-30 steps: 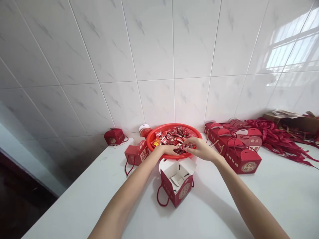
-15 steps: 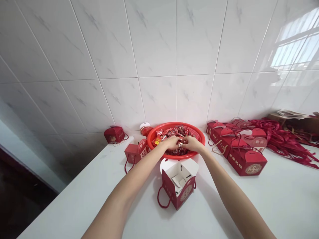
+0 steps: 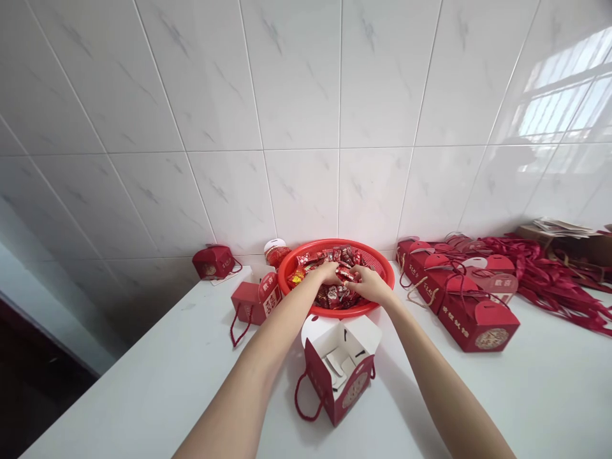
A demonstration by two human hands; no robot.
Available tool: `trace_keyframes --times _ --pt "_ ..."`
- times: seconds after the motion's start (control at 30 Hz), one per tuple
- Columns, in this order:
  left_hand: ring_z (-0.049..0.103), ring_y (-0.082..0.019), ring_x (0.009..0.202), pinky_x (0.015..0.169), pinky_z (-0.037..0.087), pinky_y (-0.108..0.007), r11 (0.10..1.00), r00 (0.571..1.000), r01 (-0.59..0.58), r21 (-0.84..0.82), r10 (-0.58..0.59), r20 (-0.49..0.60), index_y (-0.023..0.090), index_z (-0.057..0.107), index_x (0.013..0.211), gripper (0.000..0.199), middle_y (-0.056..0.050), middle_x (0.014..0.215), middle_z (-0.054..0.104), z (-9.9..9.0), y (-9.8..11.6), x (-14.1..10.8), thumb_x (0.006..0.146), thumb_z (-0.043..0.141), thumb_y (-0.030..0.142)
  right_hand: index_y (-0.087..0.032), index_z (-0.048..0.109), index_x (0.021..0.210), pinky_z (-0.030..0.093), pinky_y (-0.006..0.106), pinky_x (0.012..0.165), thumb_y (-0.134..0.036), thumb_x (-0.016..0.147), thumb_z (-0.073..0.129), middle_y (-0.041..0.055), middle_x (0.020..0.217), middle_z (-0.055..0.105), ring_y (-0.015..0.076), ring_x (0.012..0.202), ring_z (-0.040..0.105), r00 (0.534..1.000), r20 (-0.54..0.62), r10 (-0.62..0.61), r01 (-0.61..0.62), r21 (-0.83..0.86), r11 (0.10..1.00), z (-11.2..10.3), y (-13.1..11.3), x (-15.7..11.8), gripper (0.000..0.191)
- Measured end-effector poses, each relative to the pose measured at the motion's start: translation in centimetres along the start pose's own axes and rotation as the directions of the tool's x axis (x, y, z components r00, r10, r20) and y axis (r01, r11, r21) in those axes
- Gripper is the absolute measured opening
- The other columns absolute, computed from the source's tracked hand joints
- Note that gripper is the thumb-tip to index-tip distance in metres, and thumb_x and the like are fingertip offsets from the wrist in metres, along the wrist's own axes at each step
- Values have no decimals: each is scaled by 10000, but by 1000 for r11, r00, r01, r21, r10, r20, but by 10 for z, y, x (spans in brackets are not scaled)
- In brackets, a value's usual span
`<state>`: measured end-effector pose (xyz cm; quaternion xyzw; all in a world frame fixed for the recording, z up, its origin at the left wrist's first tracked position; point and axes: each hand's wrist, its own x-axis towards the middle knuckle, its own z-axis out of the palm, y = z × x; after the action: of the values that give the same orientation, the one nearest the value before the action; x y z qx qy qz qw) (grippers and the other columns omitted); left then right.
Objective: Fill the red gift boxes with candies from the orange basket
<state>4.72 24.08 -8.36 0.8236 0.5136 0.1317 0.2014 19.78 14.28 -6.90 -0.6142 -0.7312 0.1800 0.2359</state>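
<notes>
A red plastic basket (image 3: 388, 280) holds many wrapped candies (image 3: 335, 294), mostly red, with a yellow one at the left. Both hands reach into it. My left hand (image 3: 329, 274) is among the candies, its fingertips hidden by them. My right hand (image 3: 369, 284) has its fingers closed around a red wrapped candy (image 3: 345, 274) near the basket's middle. In front of the basket stands an open red box (image 3: 339, 376) with a white interior, its flaps raised and a rope handle hanging at its left side; white pieces show inside.
Red boxes (image 3: 478, 322) stand in a row at the right, beside a heap of dark red ribbons (image 3: 540, 274). Left of the basket are a red box (image 3: 248, 303) and a smaller one (image 3: 213, 262). A tiled wall (image 3: 306, 191) rises behind the white table (image 3: 191, 357).
The view has shifted slightly, so the boxes and basket appear a little lower. The hands have moved a bit apart within the candies, and a red candy now shows between them.
</notes>
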Motion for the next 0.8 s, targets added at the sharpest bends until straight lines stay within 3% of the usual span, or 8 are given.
trace_keyframes --times 0.2,0.4,0.6,0.7,0.8 --pt "635 -212 676 671 490 -283 1000 1000 -2 -7 2 4 190 645 565 85 -7 598 653 -5 8 -12 568 685 115 -181 605 1192 470 320 824 -319 862 587 120 1166 690 270 1080 637 1000 -12 -2 2 20 1000 -1 1 -3 359" --pt "602 -170 661 627 449 -257 987 988 -39 -155 15 -151 174 690 620 99 0 612 653 -20 15 -20 659 599 168 -170 524 1291 452 347 928 -278 846 592 136 1285 625 270 1200 580 998 -63 -16 19 50 999 3 6 0 462" --pt "539 -135 579 599 413 -251 955 965 -101 -278 26 -259 164 568 511 159 19 517 554 -23 12 -26 659 514 188 -130 451 1409 426 369 1004 -262 854 582 165 1376 582 291 1279 537 1000 24 15 -15 1 1000 0 0 -2 586" --pt "534 -128 571 594 408 -246 937 960 -140 -319 50 -276 164 565 527 132 22 530 563 -22 14 -28 647 512 179 -200 532 1339 463 359 924 -260 843 591 115 1308 638 291 1201 594 997 75 25 -21 -64 998 -3 -3 -5 503" --pt "523 -123 564 580 400 -241 920 947 -176 -349 61 -315 169 533 535 153 24 541 553 -23 16 -28 683 501 194 -239 661 1112 476 340 829 -203 830 561 62 1140 709 270 1080 647 990 140 8 11 -138 990 -5 -6 -6 302"
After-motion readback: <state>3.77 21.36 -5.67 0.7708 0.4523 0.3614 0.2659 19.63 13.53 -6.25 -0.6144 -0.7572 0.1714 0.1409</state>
